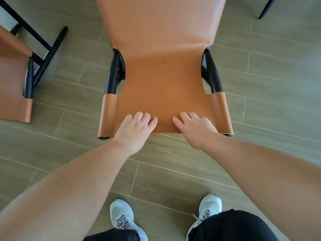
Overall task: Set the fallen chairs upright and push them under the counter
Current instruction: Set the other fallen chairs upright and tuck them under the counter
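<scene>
An orange leather chair (163, 75) with a black frame lies on its back on the floor in front of me, the top of its backrest toward my feet. My left hand (137, 127) and my right hand (194, 126) both hold the backrest's top edge, side by side near its middle. Their fingers curl over the leather and the thumbs are hidden beneath. A second orange chair (12, 84) lies fallen at the left edge, its black legs (46, 49) sticking out to the right.
The floor (269, 101) is grey wood-look tile. A black leg (265, 7) of some furniture stands at the top right corner. My two pale sneakers (121, 216) stand just behind the chair's backrest.
</scene>
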The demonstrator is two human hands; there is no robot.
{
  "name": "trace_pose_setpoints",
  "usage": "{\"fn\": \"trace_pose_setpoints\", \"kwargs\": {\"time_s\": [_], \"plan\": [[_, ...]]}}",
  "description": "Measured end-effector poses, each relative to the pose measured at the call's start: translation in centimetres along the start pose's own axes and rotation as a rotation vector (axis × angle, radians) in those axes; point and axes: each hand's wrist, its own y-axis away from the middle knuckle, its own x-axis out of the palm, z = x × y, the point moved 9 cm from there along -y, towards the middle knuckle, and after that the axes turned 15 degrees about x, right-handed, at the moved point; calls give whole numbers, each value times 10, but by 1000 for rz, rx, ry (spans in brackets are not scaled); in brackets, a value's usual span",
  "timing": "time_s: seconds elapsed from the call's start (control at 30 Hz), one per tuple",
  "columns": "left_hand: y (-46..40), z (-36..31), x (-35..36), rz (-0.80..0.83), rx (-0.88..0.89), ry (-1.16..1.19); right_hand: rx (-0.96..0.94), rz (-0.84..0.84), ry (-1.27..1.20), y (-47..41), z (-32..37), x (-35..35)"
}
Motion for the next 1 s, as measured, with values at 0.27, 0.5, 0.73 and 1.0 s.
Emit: {"fn": "trace_pose_setpoints", "kwargs": {"time_s": [0.27,0.5,0.73,1.0], "plan": [[-3,66,-92,-56,-160,118,-73,17,11,-22,-43,-106],[-3,121,-162,-310,-28,83,-99,-118,50,-38,-80,-176],[-31,220,-237,-511,100,-31,-42,-301,14,-108,-126,-276],[-74,317,-313,-528,111,-27,132,-413,-227,-181,-184,-373]]}}
